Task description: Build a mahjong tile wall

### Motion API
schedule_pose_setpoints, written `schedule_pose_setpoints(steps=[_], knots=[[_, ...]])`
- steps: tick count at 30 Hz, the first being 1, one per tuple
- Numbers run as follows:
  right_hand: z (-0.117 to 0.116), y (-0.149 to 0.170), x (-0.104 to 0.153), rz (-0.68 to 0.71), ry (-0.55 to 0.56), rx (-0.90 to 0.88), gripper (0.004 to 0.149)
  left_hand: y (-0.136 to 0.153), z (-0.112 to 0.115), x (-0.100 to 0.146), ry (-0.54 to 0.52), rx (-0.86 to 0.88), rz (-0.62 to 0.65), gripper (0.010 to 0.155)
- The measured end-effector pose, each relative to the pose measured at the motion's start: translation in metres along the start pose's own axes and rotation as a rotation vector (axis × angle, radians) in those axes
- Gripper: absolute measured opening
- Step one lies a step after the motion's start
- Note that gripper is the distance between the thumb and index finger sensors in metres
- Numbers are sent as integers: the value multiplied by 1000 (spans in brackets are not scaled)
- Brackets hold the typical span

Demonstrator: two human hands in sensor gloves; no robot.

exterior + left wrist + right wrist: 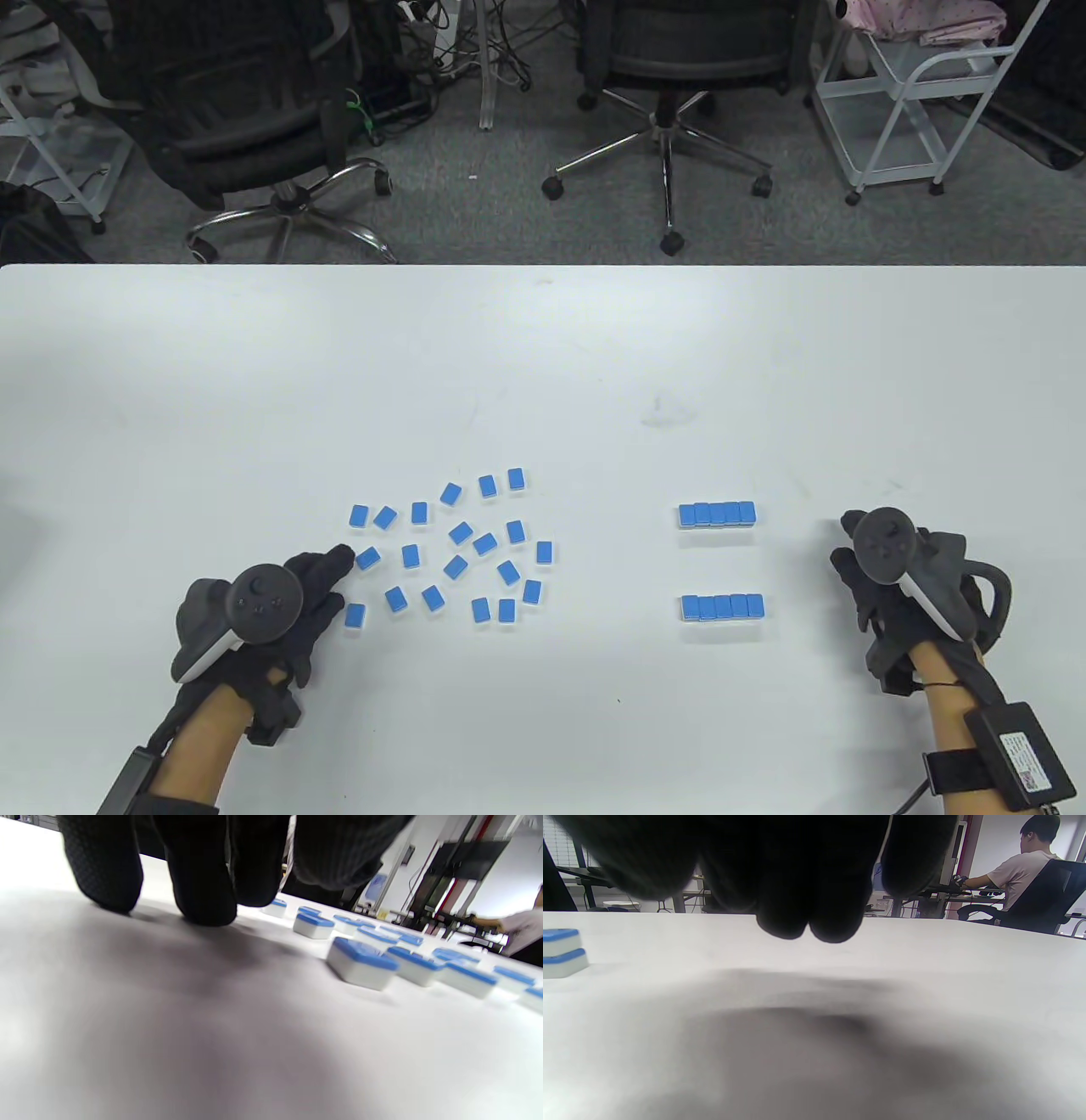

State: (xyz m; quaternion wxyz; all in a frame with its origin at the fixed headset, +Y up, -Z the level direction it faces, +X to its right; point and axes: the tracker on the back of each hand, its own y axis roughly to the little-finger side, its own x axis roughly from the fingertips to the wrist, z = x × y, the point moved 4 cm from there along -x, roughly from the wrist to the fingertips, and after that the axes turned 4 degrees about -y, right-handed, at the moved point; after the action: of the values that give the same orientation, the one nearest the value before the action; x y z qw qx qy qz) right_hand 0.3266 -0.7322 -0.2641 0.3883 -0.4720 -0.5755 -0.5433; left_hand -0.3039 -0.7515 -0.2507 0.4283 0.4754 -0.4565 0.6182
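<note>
At the left of the table (543, 356), we see the left hand (280, 607) lying low on the white top, its tracker on the back and its fingers (203, 887) stretched forward and loosely spread. In the left wrist view the fingertips touch down on the bare surface and nothing is between them; the hand holds no tile. Just ahead of its fingertips and off to its right lie the loose tiles (458, 543), blue backs up, scattered singly at all angles and mostly apart from one another. One tile (367, 558) sits just beside the tip of the longest finger, and we cannot tell whether they touch; another tile (355, 617) lies close against the hand's right side.

Further right, between the two hands, stand two short rows of tiles set edge to edge. The far row (717, 514) and the near row (722, 607) run side by side, well apart from each other and to the left of the right hand (899, 586). In the right wrist view the end of a row shows two tiles stacked, blue over white twice.

The right hand rests on the table with its fingers (810, 899) curled downward and close together, and it grips nothing; its fingertips hang just above the surface.
</note>
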Motion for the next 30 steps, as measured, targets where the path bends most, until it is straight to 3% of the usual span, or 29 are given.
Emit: schedule_pose_setpoints(steps=[7, 14, 25, 30], knots=[[3, 5, 3, 0, -2, -11, 57, -27, 9, -38, 134, -270, 35, 61], [3, 7, 1, -4, -14, -16, 56, -41, 14, -52, 94, -324, 86, 55], [-1, 2, 1, 18, -31, -17, 56, -7, 11, -18, 145, -192, 24, 62], [-2, 0, 0, 22, -32, -20, 56, -8, 12, 1, 80, -200, 68, 63]])
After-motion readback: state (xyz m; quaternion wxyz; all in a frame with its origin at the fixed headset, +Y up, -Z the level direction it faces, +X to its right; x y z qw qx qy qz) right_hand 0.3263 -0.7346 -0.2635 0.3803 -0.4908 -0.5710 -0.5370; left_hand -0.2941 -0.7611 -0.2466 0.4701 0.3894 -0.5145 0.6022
